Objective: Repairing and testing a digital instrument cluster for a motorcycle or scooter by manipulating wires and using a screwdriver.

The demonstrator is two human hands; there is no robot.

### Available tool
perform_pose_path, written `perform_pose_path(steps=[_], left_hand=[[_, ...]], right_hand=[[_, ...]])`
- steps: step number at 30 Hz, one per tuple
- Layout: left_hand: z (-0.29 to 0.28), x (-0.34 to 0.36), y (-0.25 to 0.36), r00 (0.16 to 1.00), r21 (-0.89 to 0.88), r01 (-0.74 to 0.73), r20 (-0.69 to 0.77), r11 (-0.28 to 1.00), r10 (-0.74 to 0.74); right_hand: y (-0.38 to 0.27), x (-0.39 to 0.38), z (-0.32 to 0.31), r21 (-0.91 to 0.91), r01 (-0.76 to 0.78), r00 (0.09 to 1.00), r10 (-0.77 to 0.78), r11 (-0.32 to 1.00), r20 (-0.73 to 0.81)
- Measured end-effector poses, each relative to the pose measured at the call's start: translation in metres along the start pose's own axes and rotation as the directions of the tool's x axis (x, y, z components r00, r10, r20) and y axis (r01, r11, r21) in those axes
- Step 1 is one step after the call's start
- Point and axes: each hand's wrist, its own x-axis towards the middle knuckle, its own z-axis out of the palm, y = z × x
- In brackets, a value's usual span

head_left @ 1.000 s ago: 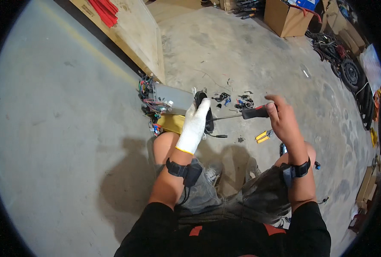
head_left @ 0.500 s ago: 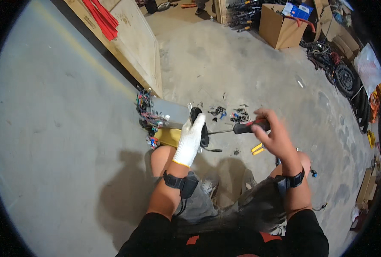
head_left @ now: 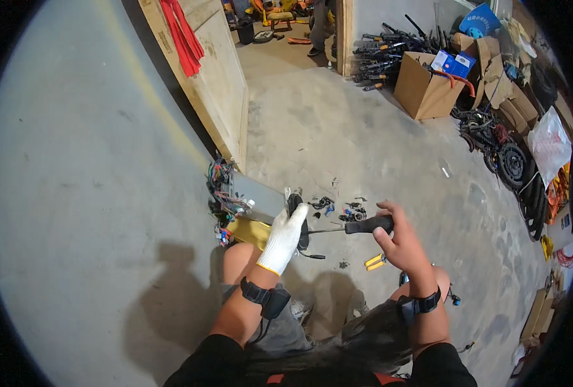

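Note:
My left hand (head_left: pixel 286 233), in a white knit glove, grips a dark elongated part (head_left: pixel 304 236) with a short black cable hanging from its lower end. From the right, a screwdriver (head_left: pixel 369 225) with a thick dark handle lies level, its thin shaft reaching the part; the tip's exact seat is hidden. My bare right hand (head_left: pixel 404 242) has its thumb and fingers loosely round the handle's end. Left of the glove, a grey metal box (head_left: pixel 258 194) and a yellow panel (head_left: pixel 247 232) stand by my knee, with a bundle of coloured wires (head_left: pixel 224 190).
Small black and blue connectors (head_left: pixel 353 211) lie on the floor beyond my hands. Yellow-handled pliers (head_left: pixel 375 261) rest near my right knee. A wooden door (head_left: pixel 225 84) stands ahead on the left. At the far right are a cardboard box (head_left: pixel 422 90), a wheel (head_left: pixel 511 163) and piled parts.
The view has tilted up, so the scene sits lower. The screwdriver handle has turned, its red patch now out of sight, and my right-hand fingers have shifted around it. The left hand keeps its grip.

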Motion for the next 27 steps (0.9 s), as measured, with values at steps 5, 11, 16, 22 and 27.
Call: perform_pose_path(steps=[5, 11, 16, 22, 27], left_hand=[[-0.001, 0.001, -0.001, 0.998, -0.048, 0.039, -0.037, 0.998, -0.041], [0.0, 0.005, -0.002, 0.999, -0.015, 0.035, -0.02, 0.999, -0.036], [-0.005, 0.006, -0.007, 0.998, -0.064, 0.016, -0.066, 0.998, -0.021], [-0.007, 0.005, -0.008, 0.999, -0.053, 0.034, -0.025, 0.998, -0.035], [-0.009, 0.004, -0.011, 0.996, -0.116, 0.069, -0.054, 0.991, -0.075]], right_hand=[[0.009, 0.003, -0.005, -0.142, -0.348, 0.914, 0.369, 0.927, 0.17], [0.018, -0.001, 0.003, 0.067, -0.066, 0.997, 0.067, 0.996, -0.022], [0.0, 0.004, -0.003, -0.096, -0.151, 0.983, 0.16, 0.984, 0.089], [0.006, -0.001, 0.01, 0.052, -0.148, 0.984, 0.152, 0.988, -0.092], [0.005, -0.003, 0.001, -0.111, -0.183, 0.978, 0.192, 0.977, 0.077]])
